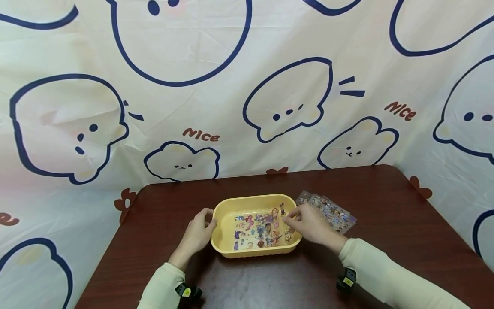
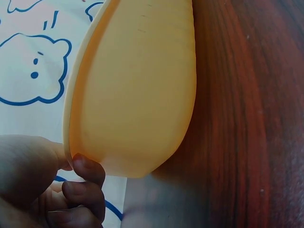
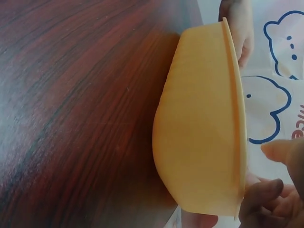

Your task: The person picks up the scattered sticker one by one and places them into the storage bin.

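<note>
A yellow plastic basin (image 1: 254,253) stands on the table, with many small cartoon character stickers (image 1: 260,227) spread over its floor. At its left end my left hand (image 1: 198,231) pinches the rim between thumb and fingers; the left wrist view shows that grip (image 2: 71,185) close up. My right hand (image 1: 310,223) is at the opposite end, its fingers curled at the rim. In the right wrist view the right thumb (image 3: 278,151) stands above the rim, apart from it, while the fingers (image 3: 261,194) touch the basin's outer edge.
Several clear sheets of small printed figures (image 1: 333,212) lie overlapping on the table, behind and right of the basin, partly hidden by my right hand. The dark brown wooden table (image 1: 386,214) reaches back to a pale cloth (image 1: 231,107) printed with cartoon animals.
</note>
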Available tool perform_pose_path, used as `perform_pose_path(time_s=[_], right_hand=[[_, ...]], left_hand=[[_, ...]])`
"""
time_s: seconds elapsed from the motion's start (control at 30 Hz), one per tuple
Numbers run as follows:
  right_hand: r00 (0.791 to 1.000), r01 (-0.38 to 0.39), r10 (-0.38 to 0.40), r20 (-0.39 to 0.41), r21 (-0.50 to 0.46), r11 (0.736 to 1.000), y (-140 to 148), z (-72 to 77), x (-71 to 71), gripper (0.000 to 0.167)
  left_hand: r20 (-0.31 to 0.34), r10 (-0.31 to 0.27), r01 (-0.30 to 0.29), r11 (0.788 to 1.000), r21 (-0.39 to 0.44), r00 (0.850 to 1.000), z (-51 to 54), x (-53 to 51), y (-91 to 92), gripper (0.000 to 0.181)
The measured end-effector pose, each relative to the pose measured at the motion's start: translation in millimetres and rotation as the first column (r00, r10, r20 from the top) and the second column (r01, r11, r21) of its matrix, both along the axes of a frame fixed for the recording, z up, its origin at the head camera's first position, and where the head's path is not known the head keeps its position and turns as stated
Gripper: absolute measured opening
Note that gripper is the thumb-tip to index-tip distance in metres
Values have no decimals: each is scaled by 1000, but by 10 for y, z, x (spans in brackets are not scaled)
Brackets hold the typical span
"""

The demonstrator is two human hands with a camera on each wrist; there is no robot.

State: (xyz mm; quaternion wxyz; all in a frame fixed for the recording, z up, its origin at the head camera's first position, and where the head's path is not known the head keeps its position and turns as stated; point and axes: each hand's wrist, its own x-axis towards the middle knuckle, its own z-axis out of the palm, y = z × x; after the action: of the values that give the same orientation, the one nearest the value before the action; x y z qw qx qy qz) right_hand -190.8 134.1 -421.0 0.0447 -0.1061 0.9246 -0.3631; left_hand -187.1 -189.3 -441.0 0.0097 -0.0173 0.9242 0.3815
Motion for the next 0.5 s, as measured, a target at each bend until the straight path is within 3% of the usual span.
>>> perform_pose_path(time_s=[0.5], right_hand=[[994,-4,13,-105,84,996,0,22,23,18]], left_hand=[[5,1,-1,1000,-7,1000,-2,-9,2,29]])
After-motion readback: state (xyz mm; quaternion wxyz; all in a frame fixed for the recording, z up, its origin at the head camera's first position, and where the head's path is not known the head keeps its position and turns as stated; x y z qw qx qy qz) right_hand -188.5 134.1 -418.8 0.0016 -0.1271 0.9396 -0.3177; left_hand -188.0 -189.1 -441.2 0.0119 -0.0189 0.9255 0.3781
